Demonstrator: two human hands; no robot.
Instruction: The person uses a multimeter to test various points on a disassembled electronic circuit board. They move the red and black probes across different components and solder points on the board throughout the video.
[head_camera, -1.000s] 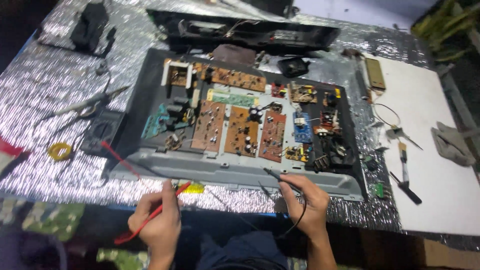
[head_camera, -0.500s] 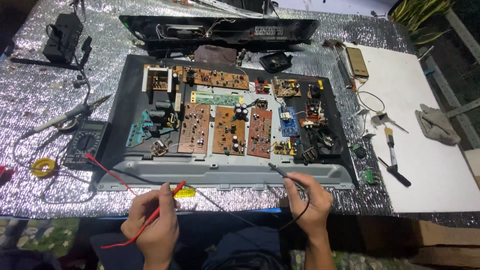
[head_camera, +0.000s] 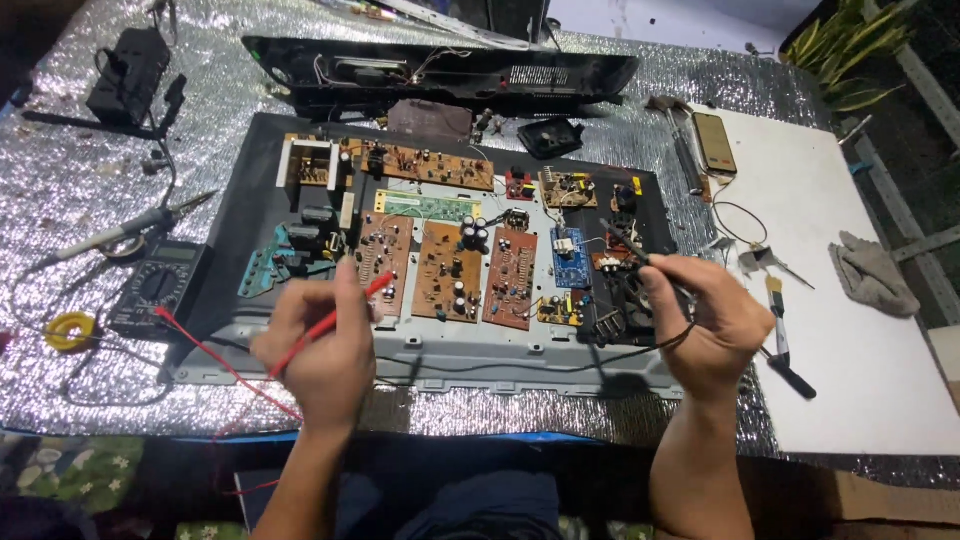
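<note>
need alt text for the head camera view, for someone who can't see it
Two bare hands hold meter probes over an opened black chassis filled with brown circuit boards: the left hand grips a thin red probe, the right hand a thin black probe. A dark handheld multimeter lies to the left on crinkled silver foil sheeting.

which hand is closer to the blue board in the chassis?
Right. The right hand sits just right of the small blue circuit board, its black probe reaching toward it. The left hand, holding the red probe, is further left, over the brown boards.
</note>
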